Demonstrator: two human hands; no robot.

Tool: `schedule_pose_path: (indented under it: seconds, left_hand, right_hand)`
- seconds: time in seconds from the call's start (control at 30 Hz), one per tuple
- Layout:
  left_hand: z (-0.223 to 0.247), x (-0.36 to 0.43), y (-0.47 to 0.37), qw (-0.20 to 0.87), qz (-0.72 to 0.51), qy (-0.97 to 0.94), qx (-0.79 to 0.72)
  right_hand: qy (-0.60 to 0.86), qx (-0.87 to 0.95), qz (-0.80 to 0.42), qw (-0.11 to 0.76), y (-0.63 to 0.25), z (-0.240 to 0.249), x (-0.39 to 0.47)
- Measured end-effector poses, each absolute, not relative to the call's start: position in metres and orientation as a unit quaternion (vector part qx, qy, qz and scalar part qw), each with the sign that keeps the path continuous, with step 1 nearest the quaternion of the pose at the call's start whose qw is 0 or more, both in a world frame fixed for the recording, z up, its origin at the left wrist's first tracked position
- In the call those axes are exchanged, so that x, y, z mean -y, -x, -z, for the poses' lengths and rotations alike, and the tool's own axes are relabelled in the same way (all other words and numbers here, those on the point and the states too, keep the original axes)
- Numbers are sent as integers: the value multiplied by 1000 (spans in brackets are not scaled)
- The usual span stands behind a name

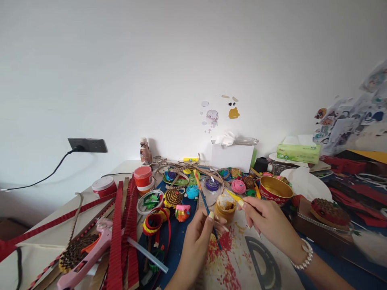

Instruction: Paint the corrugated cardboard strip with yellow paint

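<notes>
My left hand [198, 237] is closed around a paintbrush [202, 192] with a dark blue handle. Its orange-coloured end points up and away from me, while the other end slants down over a paint-stained board [229, 257]. Between my hands stands a jar [226, 208] of ochre paint, whitish and smeared at the mouth. My right hand [263, 215], wearing a pearl bracelet [304, 254], pinches a thin yellow stick-like tool [233, 195] at the jar's rim. The exact kind of this tool is unclear, and I cannot tell whether it touches the paint.
Several coiled corrugated-paper pieces, including a pink one [238, 186], lie behind the jar. A red-and-gold bowl [275, 190] stands right. Left are a pink glue gun [93, 253], red corrugated strips [116, 237] and paint tubs [143, 177]. A white box [232, 156] stands against the wall.
</notes>
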State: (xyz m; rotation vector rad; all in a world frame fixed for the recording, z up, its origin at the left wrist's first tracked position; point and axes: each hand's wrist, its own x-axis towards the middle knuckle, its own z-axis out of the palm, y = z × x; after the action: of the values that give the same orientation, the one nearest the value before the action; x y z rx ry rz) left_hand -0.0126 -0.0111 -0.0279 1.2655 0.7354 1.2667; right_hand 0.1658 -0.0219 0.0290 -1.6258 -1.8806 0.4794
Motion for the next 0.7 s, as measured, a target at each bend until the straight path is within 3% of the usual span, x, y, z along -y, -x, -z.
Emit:
schedule_pose_path:
  seconds: [0.33,0.7]
  left_hand:
    - [23,13,14,591,-523,-524,-322]
    - [26,13,14,541,-533,-550,-348]
  right_hand:
    - [602,727,-142,297,-140,-15,22]
    - [590,751,-86,283,-126,-3,22]
